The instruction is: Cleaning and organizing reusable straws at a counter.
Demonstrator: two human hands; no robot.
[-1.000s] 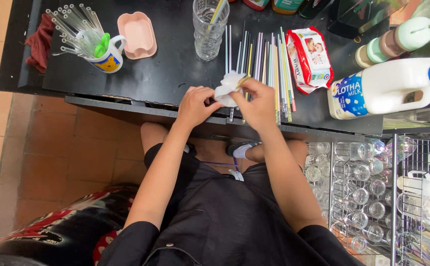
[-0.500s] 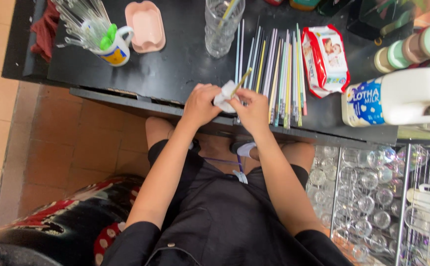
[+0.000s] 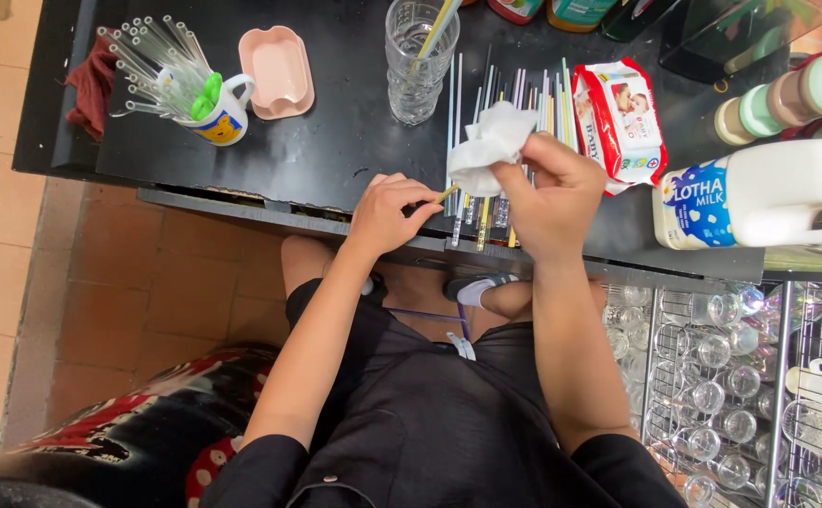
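Our left hand pinches a yellow straw (probably glass), our right hand grips a crumpled white tissue above the tabletop

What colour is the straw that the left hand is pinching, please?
Yellow: the straw between the left hand and the white wipe, in the head view.
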